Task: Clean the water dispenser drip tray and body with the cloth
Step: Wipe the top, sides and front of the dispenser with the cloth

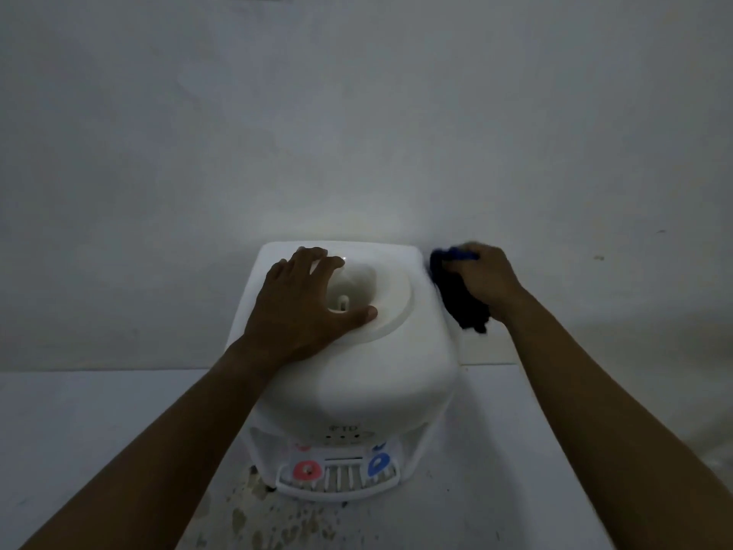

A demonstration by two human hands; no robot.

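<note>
A white tabletop water dispenser (377, 375) stands in the middle, seen from above, with no bottle on it. My left hand (301, 307) lies flat on its top, fingers spread around the round bottle socket (357, 287). My right hand (486, 277) grips a dark blue cloth (460, 295) and presses it against the dispenser's upper right side, near the back corner. At the front bottom sits the white slotted drip tray (341, 484), under a red tap (305, 469) and a blue tap (378, 464).
The dispenser stands on a white surface (99, 430) against a plain grey-white wall (357, 133). In front of the drip tray the surface carries brownish stains (277, 518). The light is dim.
</note>
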